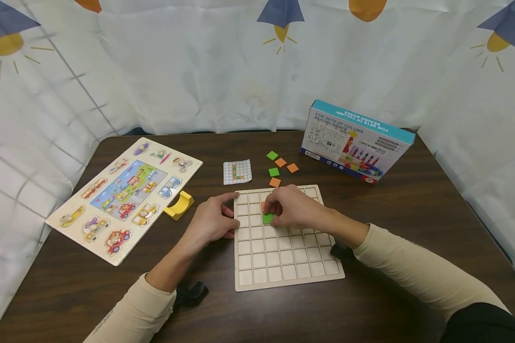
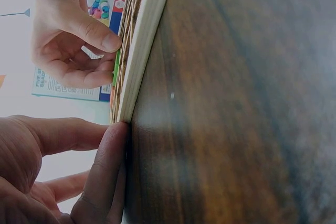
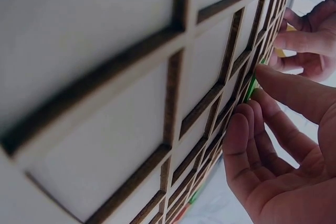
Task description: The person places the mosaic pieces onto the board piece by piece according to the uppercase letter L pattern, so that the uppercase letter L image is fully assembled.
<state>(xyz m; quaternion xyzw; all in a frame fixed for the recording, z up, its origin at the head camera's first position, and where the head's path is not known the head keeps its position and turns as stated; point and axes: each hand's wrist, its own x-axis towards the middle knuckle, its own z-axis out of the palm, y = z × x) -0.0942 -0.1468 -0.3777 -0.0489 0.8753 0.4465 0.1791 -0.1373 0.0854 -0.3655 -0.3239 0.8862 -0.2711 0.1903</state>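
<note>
At the far left of my feed lies a picture puzzle point(image 1: 128, 190); next, the left hand point(image 1: 212, 220), thumb and forefinger apart, touches the side of the grid board point(image 1: 285, 243), I judge to steady it. At the board's upper left, the right hand point(image 1: 296, 207) pinches a green tile point(image 1: 268, 218) by fingertips, probably because it is thin and sized to one cell. Loose tiles point(image 1: 281, 163) lie beyond, within easy reach. The left wrist view shows me fingertips meeting the board's side; only the head view shows the printed card point(image 1: 238, 172).
</note>
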